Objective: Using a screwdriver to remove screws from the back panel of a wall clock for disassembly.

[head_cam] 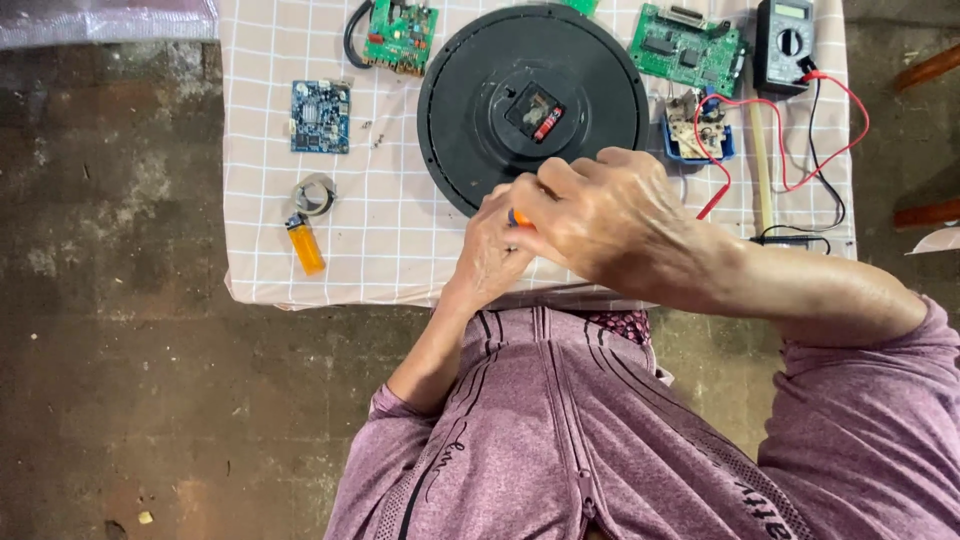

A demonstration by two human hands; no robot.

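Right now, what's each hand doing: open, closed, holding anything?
Left hand: closed, fingers on a small orange thing, mostly hidden.
Right hand: closed over the same orange thing, at the near edge of the black disc.

A lighter [305, 246] lies left of the round disc [470, 110] on the table [400, 240].

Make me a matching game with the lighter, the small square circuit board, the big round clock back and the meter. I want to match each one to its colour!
Things:
1. lighter
2. small square circuit board
3. round clock back
4. meter's looping wire

Colours:
A. black
B. red
C. orange
D. blue

Right pairs: 1-C, 2-D, 3-A, 4-B.
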